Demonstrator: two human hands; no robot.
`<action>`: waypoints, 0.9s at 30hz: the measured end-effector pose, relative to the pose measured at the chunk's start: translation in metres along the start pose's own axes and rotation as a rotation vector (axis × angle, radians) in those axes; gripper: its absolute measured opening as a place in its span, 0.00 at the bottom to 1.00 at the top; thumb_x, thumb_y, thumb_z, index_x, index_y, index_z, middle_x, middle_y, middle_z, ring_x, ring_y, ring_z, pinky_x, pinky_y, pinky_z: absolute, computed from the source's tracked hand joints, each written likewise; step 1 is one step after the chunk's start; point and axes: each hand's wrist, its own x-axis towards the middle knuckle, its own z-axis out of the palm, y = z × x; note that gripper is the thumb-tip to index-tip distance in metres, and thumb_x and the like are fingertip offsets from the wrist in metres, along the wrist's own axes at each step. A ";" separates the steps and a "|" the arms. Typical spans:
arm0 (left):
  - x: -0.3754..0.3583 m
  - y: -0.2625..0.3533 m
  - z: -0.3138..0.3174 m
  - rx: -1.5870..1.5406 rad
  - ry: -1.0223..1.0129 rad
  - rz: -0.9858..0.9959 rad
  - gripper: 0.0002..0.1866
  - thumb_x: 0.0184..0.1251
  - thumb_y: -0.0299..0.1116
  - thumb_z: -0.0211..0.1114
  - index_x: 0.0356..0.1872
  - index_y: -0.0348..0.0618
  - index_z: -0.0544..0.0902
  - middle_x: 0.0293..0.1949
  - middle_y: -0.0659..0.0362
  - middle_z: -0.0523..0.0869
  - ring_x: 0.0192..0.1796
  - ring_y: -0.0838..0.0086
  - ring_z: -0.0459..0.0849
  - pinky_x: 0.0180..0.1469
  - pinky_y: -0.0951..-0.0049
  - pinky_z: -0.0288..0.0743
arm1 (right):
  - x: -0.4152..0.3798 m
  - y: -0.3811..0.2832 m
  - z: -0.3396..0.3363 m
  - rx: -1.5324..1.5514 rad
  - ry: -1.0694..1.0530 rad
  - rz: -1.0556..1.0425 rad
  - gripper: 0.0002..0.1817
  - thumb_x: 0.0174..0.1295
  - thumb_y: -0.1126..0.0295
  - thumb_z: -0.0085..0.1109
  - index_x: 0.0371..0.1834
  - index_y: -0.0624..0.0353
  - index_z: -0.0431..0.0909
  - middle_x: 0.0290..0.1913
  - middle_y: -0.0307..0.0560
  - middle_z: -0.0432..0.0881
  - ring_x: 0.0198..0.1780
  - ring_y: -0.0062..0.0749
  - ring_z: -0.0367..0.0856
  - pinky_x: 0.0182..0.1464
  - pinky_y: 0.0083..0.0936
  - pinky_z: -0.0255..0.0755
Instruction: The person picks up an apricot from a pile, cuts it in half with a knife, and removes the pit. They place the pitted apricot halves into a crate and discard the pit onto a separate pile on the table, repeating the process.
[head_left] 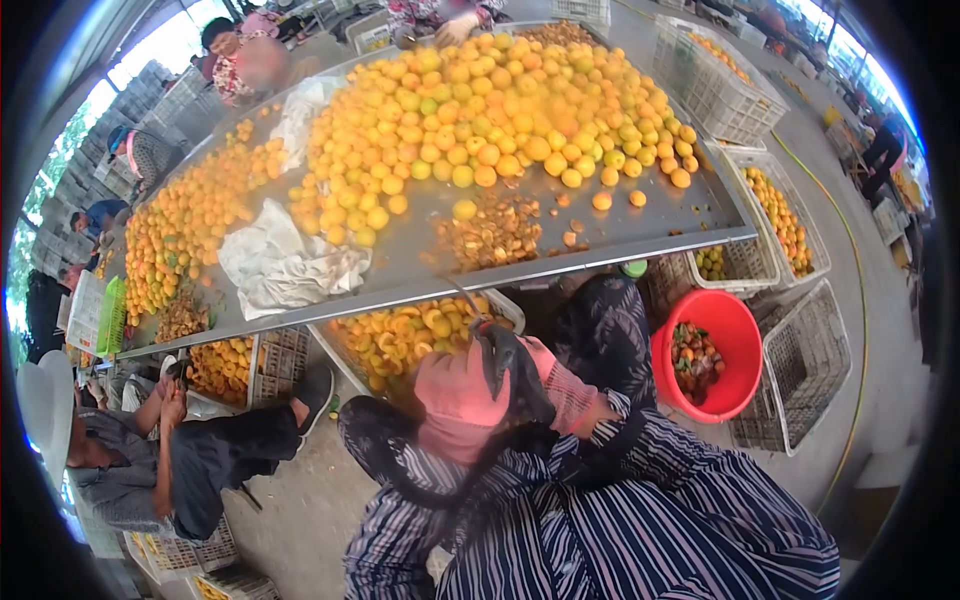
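Note:
Both hands are gloved and close together in front of my knees, above a crate of cut orange fruit (pixel 395 345). My left hand (pixel 455 400) is in a pink glove, its fingers hidden or smeared by motion. My right hand (pixel 515 372), in a glove with a dark palm side, is closed beside it. A thin curved thing (pixel 458 289) sticks up from the right fingers, too blurred to name. Beyond the crate stands a metal table (pixel 400 275) with whole orange fruit (pixel 480 110) and a pile of peel-like pieces (pixel 500 230).
A red bucket (pixel 735 335) with dark pieces stands at the right, near crates (pixel 810 365) and a yellow hose (pixel 858 330). White cloths (pixel 285 262) lie on the table. A co-worker in a hat (pixel 45 410) sits at the left; other people are around the table.

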 end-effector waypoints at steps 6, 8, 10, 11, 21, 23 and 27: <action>-0.003 -0.004 -0.001 -0.033 -0.041 0.175 0.23 0.39 0.41 0.67 0.37 0.37 0.80 0.24 0.54 0.81 0.28 0.61 0.79 0.41 0.64 0.72 | -0.023 -0.051 -0.007 0.156 -0.145 0.145 0.18 0.65 0.68 0.48 0.58 0.55 0.67 0.53 0.43 0.74 0.51 0.25 0.74 0.51 0.21 0.69; -0.002 0.006 -0.010 -0.139 -0.199 0.392 0.23 0.36 0.42 0.68 0.36 0.38 0.80 0.22 0.56 0.79 0.27 0.62 0.79 0.39 0.66 0.72 | -0.036 -0.065 -0.041 0.219 -0.190 0.210 0.18 0.65 0.68 0.49 0.58 0.55 0.67 0.53 0.43 0.74 0.50 0.25 0.74 0.51 0.21 0.69; -0.005 0.012 -0.011 -0.134 -0.198 0.540 0.23 0.34 0.41 0.68 0.35 0.39 0.80 0.21 0.57 0.77 0.26 0.63 0.78 0.36 0.67 0.71 | -0.059 -0.086 -0.047 0.277 -0.255 0.262 0.18 0.64 0.68 0.49 0.58 0.54 0.67 0.52 0.43 0.75 0.50 0.25 0.75 0.50 0.21 0.69; -0.006 0.007 -0.008 -0.191 -0.177 0.442 0.23 0.35 0.41 0.68 0.36 0.39 0.80 0.22 0.56 0.78 0.26 0.62 0.78 0.37 0.66 0.72 | -0.066 -0.100 -0.058 0.321 -0.280 0.279 0.19 0.64 0.67 0.50 0.58 0.54 0.67 0.52 0.43 0.75 0.49 0.25 0.75 0.50 0.21 0.69; -0.077 -0.070 0.066 -1.495 0.312 -1.040 0.29 0.72 0.53 0.40 0.40 0.34 0.78 0.20 0.59 0.79 0.14 0.79 0.68 0.15 0.82 0.61 | 0.004 -0.060 -0.015 0.315 -0.334 0.335 0.23 0.56 0.68 0.58 0.56 0.60 0.68 0.49 0.45 0.77 0.45 0.33 0.78 0.43 0.25 0.73; -0.084 -0.064 0.073 -1.175 0.473 -0.940 0.32 0.70 0.57 0.39 0.39 0.34 0.79 0.14 0.62 0.74 0.13 0.78 0.67 0.15 0.81 0.61 | 0.017 -0.097 -0.023 -0.497 -0.161 0.239 0.20 0.56 0.70 0.54 0.54 0.60 0.69 0.43 0.47 0.80 0.39 0.38 0.81 0.39 0.27 0.75; -0.070 -0.058 0.031 -1.761 0.362 -1.261 0.32 0.67 0.59 0.42 0.41 0.34 0.79 0.12 0.65 0.70 0.14 0.76 0.67 0.19 0.77 0.64 | 0.029 0.011 0.012 0.894 -0.183 0.892 0.20 0.54 0.66 0.58 0.50 0.58 0.71 0.35 0.40 0.79 0.34 0.29 0.78 0.36 0.22 0.72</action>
